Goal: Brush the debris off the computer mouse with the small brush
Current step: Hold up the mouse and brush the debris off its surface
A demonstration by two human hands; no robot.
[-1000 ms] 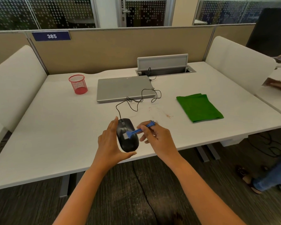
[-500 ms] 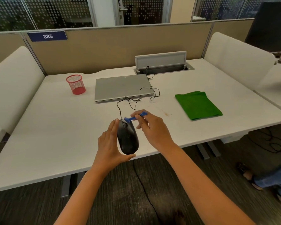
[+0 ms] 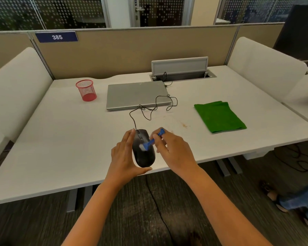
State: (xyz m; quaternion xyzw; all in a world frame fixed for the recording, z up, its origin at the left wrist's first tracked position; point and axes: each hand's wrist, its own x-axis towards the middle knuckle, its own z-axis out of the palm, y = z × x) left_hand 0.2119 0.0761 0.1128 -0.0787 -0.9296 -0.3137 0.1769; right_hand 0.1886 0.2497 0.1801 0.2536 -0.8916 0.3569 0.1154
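A black wired computer mouse [image 3: 143,155] is near the front edge of the white desk [image 3: 60,148]. My left hand [image 3: 123,157] holds it, fingers along its left side and thumb under its rear end. My right hand [image 3: 174,151] pinches a small blue brush [image 3: 154,139] by its handle. The brush's white bristles lie on the middle of the mouse's top. The mouse's black cable [image 3: 149,112] loops back toward the laptop. Brownish specks of debris [image 3: 184,125] lie on the desk to the right of the mouse.
A shut grey laptop [image 3: 137,95] lies behind the mouse. A red mesh cup [image 3: 86,90] stands at the back left. A folded green cloth [image 3: 219,116] lies to the right. An open cable hatch [image 3: 181,75] sits at the back. A person's legs [image 3: 295,201] are at the lower right.
The brush head has moved from the mouse's front end back down to the middle of its top. My left hand keeps the same hold on the mouse.
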